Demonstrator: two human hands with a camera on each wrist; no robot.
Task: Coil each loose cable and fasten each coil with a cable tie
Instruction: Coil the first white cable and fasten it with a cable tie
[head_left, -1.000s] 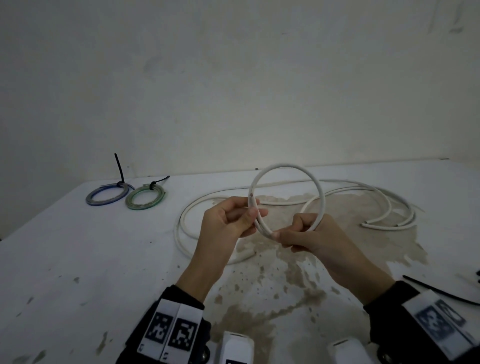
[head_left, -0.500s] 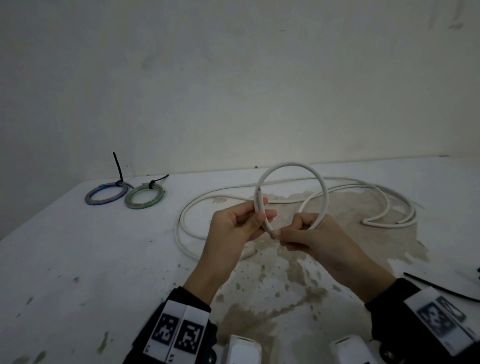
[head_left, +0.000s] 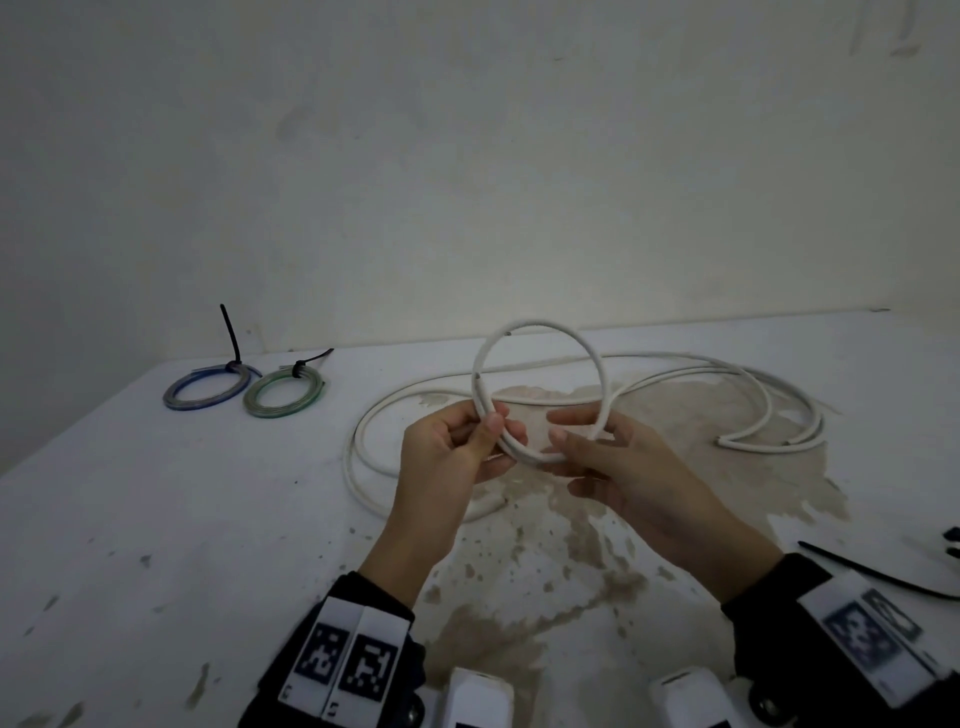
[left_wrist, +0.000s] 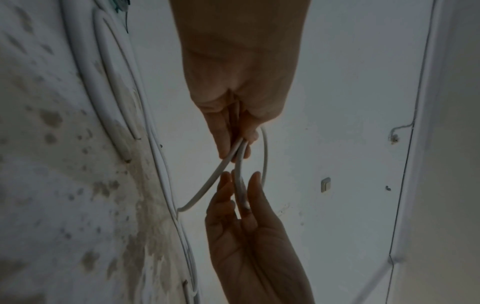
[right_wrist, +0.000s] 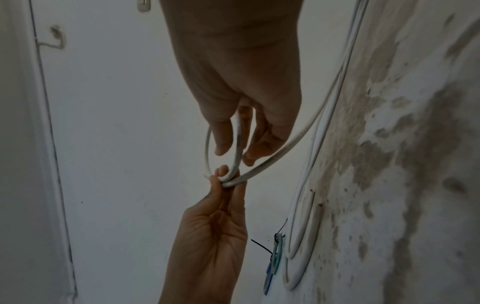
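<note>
A thick white cable (head_left: 540, 326) is bent into one upright loop above the table, and the rest of the cable (head_left: 727, 371) lies in loose curves behind it. My left hand (head_left: 488, 426) pinches the loop's lower left, where the cut end crosses the running length; the pinch also shows in the left wrist view (left_wrist: 233, 148). My right hand (head_left: 576, 431) cradles the loop's lower right. Its thumb is lifted and its fingers (right_wrist: 259, 144) are nearly straight, with the cable (right_wrist: 237, 142) passing between them.
A blue coil (head_left: 171, 397) and a green coil (head_left: 250, 400), each bound with a black tie, lie at the table's far left. A loose black cable tie (head_left: 872, 577) lies near the right edge. The white table (head_left: 156, 519) has a brown stain under my hands, and a wall stands behind it.
My right hand has loosened from a pinch to straight fingers and drawn slightly away from the left. The left hand still pinches the crossing.
</note>
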